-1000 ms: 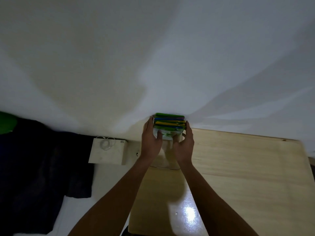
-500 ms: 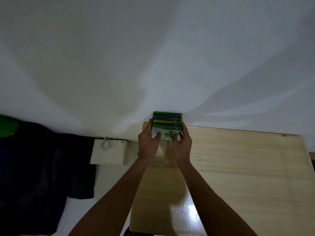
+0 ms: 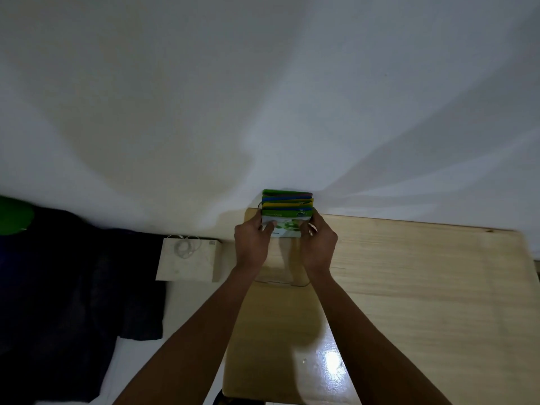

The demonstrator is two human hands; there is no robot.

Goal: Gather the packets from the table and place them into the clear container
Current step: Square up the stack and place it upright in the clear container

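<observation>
Task near done by the look: stack of packets (image 3: 287, 213) gathered upright, gripped between left hand (image 3: 252, 241) and right hand (image 3: 318, 244), just above clear container (image 3: 280, 276) at worktop (image 3: 423, 287) far edge; rest of worktop bare, lowering remaining.

packets (image 3: 285, 226) print blurred, no readable text

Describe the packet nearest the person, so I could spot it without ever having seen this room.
Start at the wooden table and go to its far left corner against the white wall, where both hands meet. There a row of packets stands upright on edge. The front packet alone shows a white face with green print; the rest show only coloured top edges.
</observation>
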